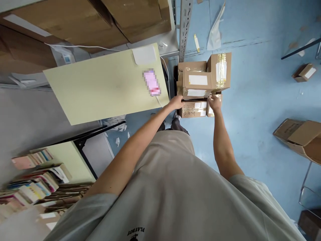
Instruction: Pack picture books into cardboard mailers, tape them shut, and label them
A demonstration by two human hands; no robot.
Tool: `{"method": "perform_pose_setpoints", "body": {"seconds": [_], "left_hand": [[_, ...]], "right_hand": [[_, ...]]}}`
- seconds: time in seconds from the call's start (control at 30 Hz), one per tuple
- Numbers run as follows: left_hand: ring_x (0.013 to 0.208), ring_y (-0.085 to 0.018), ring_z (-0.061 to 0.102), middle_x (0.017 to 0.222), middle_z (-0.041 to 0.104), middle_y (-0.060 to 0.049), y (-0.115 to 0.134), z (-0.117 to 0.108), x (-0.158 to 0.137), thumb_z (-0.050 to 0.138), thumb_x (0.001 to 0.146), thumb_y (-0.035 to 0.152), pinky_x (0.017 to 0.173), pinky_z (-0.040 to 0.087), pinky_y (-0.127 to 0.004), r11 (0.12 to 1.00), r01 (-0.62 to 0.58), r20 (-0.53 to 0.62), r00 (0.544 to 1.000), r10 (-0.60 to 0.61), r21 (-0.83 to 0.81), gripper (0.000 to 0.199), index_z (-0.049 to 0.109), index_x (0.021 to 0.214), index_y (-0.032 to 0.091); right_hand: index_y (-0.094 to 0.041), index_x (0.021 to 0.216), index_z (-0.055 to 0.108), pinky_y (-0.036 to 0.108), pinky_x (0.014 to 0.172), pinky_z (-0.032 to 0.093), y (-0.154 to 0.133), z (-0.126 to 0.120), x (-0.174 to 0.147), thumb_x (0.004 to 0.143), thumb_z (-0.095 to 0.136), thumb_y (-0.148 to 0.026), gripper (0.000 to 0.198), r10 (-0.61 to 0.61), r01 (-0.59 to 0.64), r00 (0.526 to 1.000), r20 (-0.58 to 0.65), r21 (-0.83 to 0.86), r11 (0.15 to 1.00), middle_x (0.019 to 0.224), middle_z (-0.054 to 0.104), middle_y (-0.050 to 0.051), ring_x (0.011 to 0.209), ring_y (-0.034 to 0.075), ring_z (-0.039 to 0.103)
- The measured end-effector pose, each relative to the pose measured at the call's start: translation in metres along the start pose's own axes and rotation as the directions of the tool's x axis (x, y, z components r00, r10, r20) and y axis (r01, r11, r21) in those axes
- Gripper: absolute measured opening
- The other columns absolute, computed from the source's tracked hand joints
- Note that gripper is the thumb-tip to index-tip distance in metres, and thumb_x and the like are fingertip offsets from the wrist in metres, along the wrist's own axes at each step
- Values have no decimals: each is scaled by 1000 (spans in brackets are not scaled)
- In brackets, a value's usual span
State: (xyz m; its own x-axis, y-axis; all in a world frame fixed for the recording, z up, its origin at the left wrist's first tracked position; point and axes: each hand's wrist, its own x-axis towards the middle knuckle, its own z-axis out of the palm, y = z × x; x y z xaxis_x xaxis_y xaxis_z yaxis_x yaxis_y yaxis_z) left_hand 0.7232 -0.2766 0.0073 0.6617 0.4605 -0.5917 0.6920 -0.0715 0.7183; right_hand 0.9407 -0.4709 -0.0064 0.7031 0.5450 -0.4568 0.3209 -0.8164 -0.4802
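Note:
A brown cardboard box [198, 87] with white labels sits in a stack in front of me. My left hand [177, 102] grips its near left corner, the fingertips partly hidden. At its near right corner my right hand [214, 102] has curled fingers pressed to the edge. A taller box [213, 72] with yellow tape and a label stands against its right side. Below, nearer my feet, lie a taped box [190, 112] with handwriting and labels and a smaller box [210, 112], partly behind my right hand.
Left of the stack is a pale yellow tabletop [105, 87] with a pixelated phone [151, 82] and a cable. Behind it, a metal shelf post [185, 30] and large cartons [140, 20]. An opened carton [298, 134] lies on the blue floor [255, 100] at right; books [37, 184] at lower left.

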Motion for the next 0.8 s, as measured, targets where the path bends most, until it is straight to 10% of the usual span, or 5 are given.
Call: {"method": "perform_pose_setpoints", "body": {"seconds": [0.13, 0.37, 0.8], "left_hand": [[112, -36, 86, 104, 90, -11, -16, 12, -45, 85, 83, 17, 110, 65, -47, 999, 5, 169, 986, 3, -46, 7, 80, 81, 23], [133, -35, 86, 135, 91, -14, -52, -14, -130, 88, 93, 38, 127, 63, -52, 927, 77, 184, 983, -8, -368, 26, 90, 112, 21], [146, -40, 79, 151, 84, -19, -109, -124, -240, 90, 92, 73, 136, 56, -59, 787, -141, -184, 982, 36, -601, 70, 84, 137, 19]], "right_hand": [[-10, 119, 85, 48, 112, 67, 9, 26, -28, 97, 64, -24, 33, 230, -230, 973, 20, 11, 973, 127, 89, 27, 120, 36, 86], [-22, 94, 77, 45, 107, 66, -22, 33, -50, 105, 62, -48, 32, 160, -160, 987, 5, 94, 983, 112, 90, 18, 109, 33, 86], [-26, 80, 70, 36, 70, 55, -248, 56, -143, 98, 73, -95, 71, -439, 394, 899, 6, 429, 813, 72, 68, 1, 71, 20, 65]]}}
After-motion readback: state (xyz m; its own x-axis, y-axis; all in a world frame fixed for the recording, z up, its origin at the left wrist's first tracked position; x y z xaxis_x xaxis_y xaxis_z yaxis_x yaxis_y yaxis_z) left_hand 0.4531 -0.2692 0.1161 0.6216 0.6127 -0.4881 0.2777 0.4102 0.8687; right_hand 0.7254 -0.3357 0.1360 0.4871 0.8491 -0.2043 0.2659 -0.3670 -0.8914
